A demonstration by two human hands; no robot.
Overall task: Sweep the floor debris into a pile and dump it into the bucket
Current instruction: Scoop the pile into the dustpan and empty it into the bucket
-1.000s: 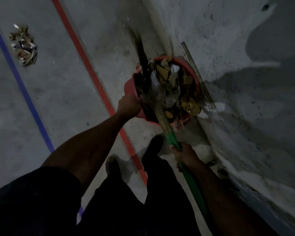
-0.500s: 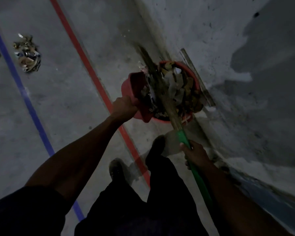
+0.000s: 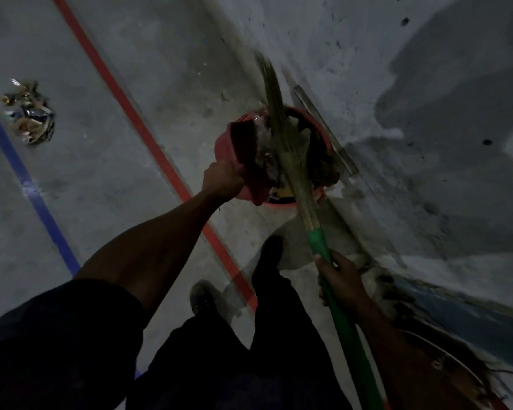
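Fingers of the left hand (image 3: 224,180) curl round a red dustpan (image 3: 243,170), tipped against the red bucket (image 3: 305,161) just beyond them. Right hand (image 3: 342,281) clamps the green broom handle (image 3: 338,303); bristles (image 3: 274,99) cross the bucket's rim. Wall (image 3: 397,84) crowds the right; open floor (image 3: 101,173), debris pile (image 3: 30,116) far left.

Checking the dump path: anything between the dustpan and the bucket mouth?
Only the broom: its bristles lie across the bucket opening beside the tilted dustpan. Right hand grips its green handle; left hand holds the dustpan.
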